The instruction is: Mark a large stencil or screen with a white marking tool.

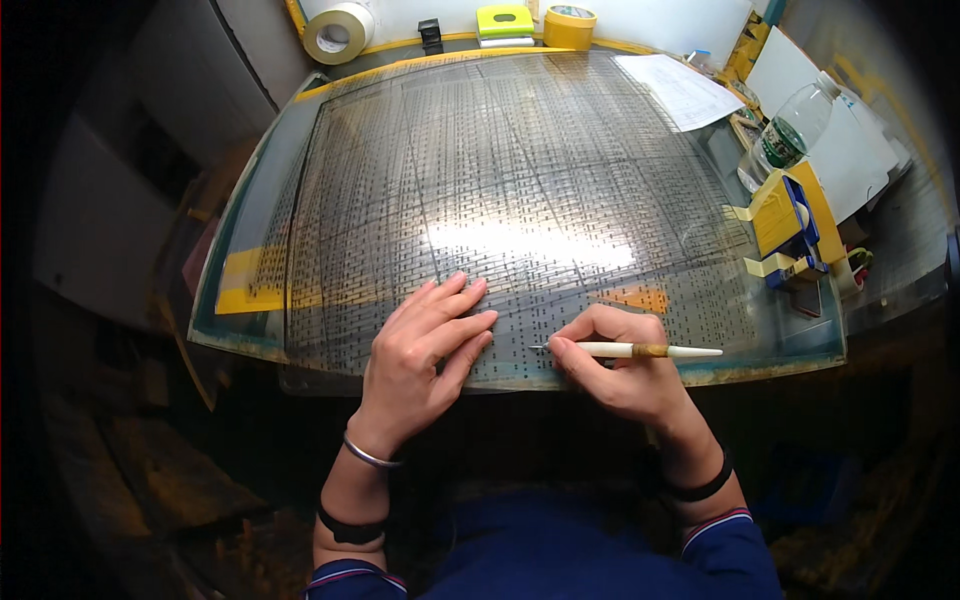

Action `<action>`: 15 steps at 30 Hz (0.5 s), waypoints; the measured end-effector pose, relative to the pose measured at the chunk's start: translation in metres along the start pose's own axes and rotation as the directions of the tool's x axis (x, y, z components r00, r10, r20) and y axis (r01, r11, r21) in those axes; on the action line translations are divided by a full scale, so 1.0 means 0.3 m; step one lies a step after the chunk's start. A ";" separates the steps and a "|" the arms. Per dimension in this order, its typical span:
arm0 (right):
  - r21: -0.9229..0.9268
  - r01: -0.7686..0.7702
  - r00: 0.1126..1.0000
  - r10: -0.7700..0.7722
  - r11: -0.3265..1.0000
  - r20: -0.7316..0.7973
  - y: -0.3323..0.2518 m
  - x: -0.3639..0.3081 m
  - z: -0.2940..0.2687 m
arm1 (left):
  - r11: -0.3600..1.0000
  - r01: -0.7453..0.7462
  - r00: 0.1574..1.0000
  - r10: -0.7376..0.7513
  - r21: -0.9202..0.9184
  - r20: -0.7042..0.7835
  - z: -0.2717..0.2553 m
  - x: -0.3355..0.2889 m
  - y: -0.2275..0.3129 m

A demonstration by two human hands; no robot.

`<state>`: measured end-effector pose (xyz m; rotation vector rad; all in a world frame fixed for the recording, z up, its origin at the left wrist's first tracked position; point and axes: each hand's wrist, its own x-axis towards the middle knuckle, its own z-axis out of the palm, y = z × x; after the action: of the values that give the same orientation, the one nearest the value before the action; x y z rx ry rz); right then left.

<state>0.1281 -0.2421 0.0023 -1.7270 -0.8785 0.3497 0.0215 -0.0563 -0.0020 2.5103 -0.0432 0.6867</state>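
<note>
Backlit glass light table (800, 345) fills the view, tilted workstation, yellow-edged frame, dark surroundings. Large transparent film sheet (520, 200) with a dense grid of small dark marks lies flat across it; glare patch near the middle.

Containers: clear plastic water bottle (792, 130) lies tilted at the right edge, cap on; liquid level cannot be told. Yellow-and-blue tape dispenser (795, 225) sits just below it, with yellow tape strips hanging off its left side.

Hands: left hand (425, 355) lies palm-down on the film near the front edge, fingers extended and together, pointing up and right, gripping nothing, just pressing the sheet flat. Silver bangle and dark band on that wrist. Right hand (625, 365) is curled, pinching a slim white-handled tool (640, 350) between thumb and fingers; the handle runs out horizontally to the right, and the fine tip points left and meets the film just beside the left fingertips. Dark band on the right wrist, blue sleeves on both arms.

Around: beige tape roll (338, 32) at the back left, yellow tape roll (570, 25) at the back centre-right, lime-green block (505, 22) and small black object (431, 35) between them. White paper sheet (680, 90) lies on the back right corner of the film. Yellow tape patch (245, 280) on the table's left side. Nothing lies between the hands and the film.
</note>
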 end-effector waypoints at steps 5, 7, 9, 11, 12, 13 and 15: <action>-0.016 0.078 0.995 -0.079 0.997 -0.064 0.003 -0.003 0.009 | 1.000 0.006 1.000 -0.006 0.002 0.008 0.001 0.002 0.004; -0.026 0.105 0.994 -0.105 0.994 -0.021 -0.003 -0.001 -0.001 | 1.000 0.012 1.000 -0.012 -0.001 0.010 0.001 0.001 0.005; 0.012 0.044 0.999 -0.044 0.999 -0.028 -0.001 -0.005 0.001 | 1.000 0.016 1.000 -0.016 -0.006 0.011 -0.001 0.002 0.007; 0.010 0.050 0.998 -0.050 0.999 -0.050 0.003 -0.006 0.004 | 1.000 0.016 1.000 -0.016 -0.005 0.012 0.000 0.003 0.008; -0.012 0.086 0.994 -0.087 0.996 -0.069 0.006 -0.005 0.007 | 1.000 0.016 1.000 -0.016 -0.005 0.013 0.000 0.003 0.008; -0.034 0.122 0.988 -0.124 0.992 -0.087 0.007 -0.005 0.008 | 1.000 0.015 1.000 -0.015 -0.004 0.013 0.000 0.003 0.008; -0.030 0.114 0.993 -0.115 0.993 -0.029 0.000 -0.002 -0.003 | 1.000 0.015 1.000 -0.015 0.002 0.007 0.000 0.001 0.006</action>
<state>0.1281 -0.2431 0.0024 -1.6952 -0.9600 0.2348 0.0215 -0.0579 -0.0011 2.5122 -0.0260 0.6716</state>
